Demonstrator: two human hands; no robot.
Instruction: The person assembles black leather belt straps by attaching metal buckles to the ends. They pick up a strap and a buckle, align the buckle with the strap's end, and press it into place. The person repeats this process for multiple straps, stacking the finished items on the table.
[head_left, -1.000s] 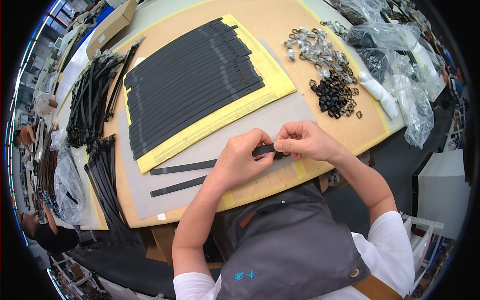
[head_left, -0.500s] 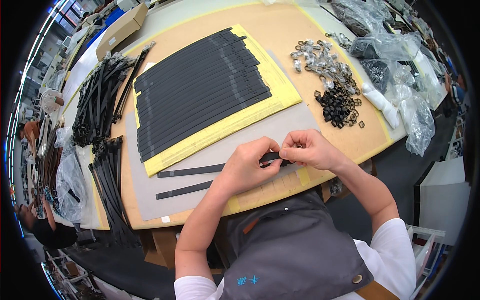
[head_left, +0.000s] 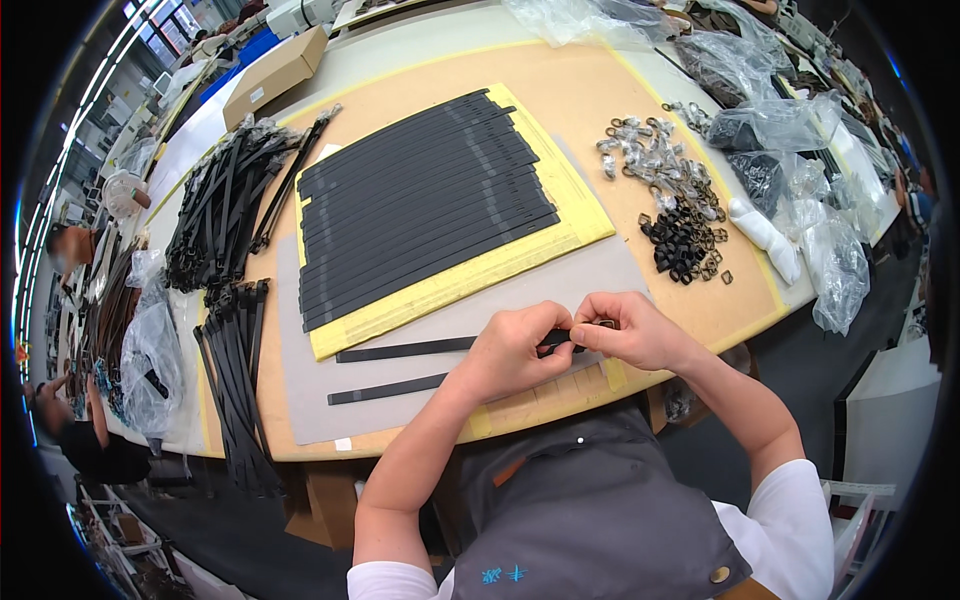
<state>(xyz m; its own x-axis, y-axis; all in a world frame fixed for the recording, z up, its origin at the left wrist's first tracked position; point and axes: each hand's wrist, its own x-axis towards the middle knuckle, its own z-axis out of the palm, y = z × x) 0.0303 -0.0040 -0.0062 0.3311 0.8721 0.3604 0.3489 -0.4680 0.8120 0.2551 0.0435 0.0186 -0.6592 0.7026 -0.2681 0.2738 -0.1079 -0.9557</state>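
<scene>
Both my hands meet over the front edge of the work table, fingertips almost touching. My left hand [head_left: 518,352] pinches a black strap [head_left: 410,349], which trails left over the grey mat. My right hand [head_left: 632,332] is closed with thumb and finger on a small metal buckle [head_left: 605,323] at the strap's end; the fingers hide most of it. A second black strap [head_left: 385,389] lies on the mat nearer to me, its right end hidden behind my left hand and wrist. Beyond, many black straps [head_left: 420,200] lie side by side on a yellow board [head_left: 460,275].
To the left are bundles of black straps [head_left: 215,200] and a further bundle [head_left: 235,380] hanging over the table edge. At right lie wrapped buckles [head_left: 650,150], black loops [head_left: 680,245] and plastic bags [head_left: 830,270]. A cardboard box [head_left: 275,75] stands far left. Another person [head_left: 90,430] is at the left.
The view has shifted, so the table and its things sit slightly lower and further right in the picture. My hands stay together at the strap end, with small finger movements.
</scene>
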